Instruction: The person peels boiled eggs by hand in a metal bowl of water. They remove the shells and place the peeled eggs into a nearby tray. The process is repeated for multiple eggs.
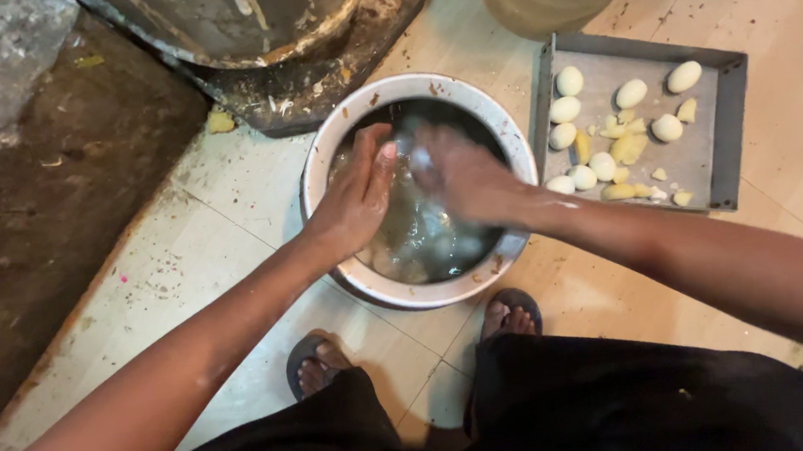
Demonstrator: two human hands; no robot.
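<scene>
You are squatting on the tiled floor [230,229] with both hands over a round white-rimmed basin [426,295] of water lying at the centre of the view. Your left hand [356,196] is reaching in from 7 o'clock, fingers together and slightly curled, touching something pale and blurred at the water's surface. Your right hand [460,178] is coming in from 4 o'clock, blurred, cupped against the same spot; I cannot tell whether either hand is gripping it. At 2 o'clock from the basin, just beside it, a grey square tray [733,133] is holding peeled pale potatoes [602,167] and yellowish scraps.
</scene>
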